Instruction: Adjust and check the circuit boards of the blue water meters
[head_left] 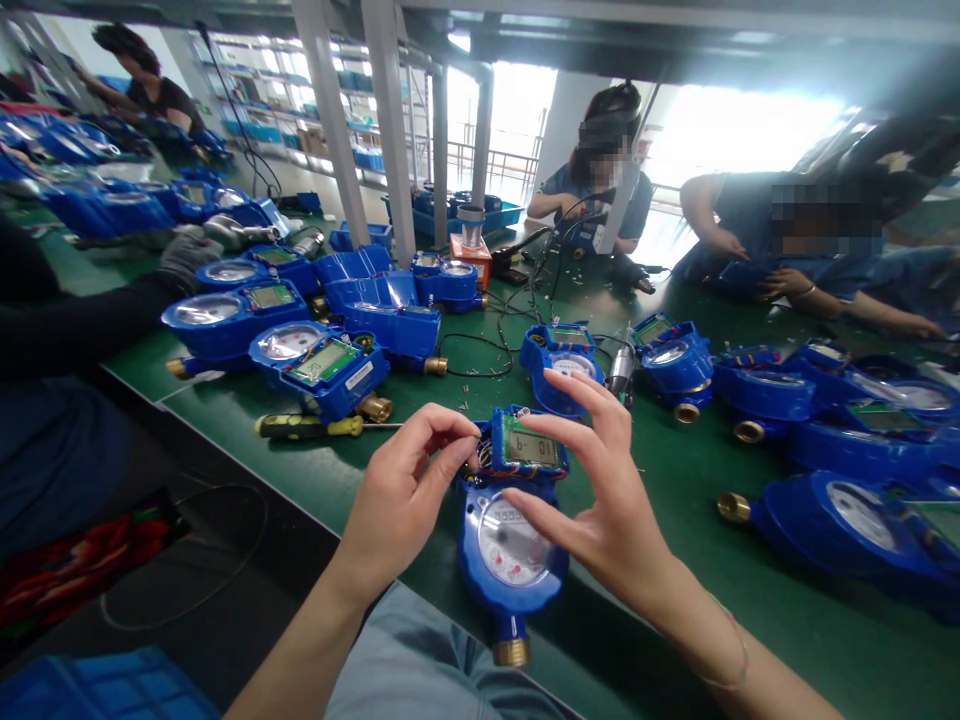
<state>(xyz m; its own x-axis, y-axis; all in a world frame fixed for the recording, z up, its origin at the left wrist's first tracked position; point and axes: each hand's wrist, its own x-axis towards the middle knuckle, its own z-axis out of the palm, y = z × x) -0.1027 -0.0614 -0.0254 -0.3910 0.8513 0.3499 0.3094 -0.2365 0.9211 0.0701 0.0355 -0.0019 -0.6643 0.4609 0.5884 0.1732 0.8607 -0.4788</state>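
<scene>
Directly in front of me lies a blue water meter point(480, 560) with a round glass dial and a brass threaded end pointing at me. Its electronics box is uncovered, showing a green circuit board with a lit-digit LCD display point(534, 448) and thin coloured wires point(489, 458). My left hand point(409, 490) pinches thumb and forefinger together at the box's left edge, beside the wires; what sits between the fingertips is too small to make out. Over the meter's right side, my right hand point(607, 480) is open, fingers spread, thumb above the dial.
A yellow-and-black screwdriver point(307, 427) lies left of the meter. More blue meters point(322, 365) crowd the green table on both sides. A power screwdriver point(621, 370) lies beyond, among cables and small screws. A gloved co-worker's hand point(187, 255) is at left; other people work opposite.
</scene>
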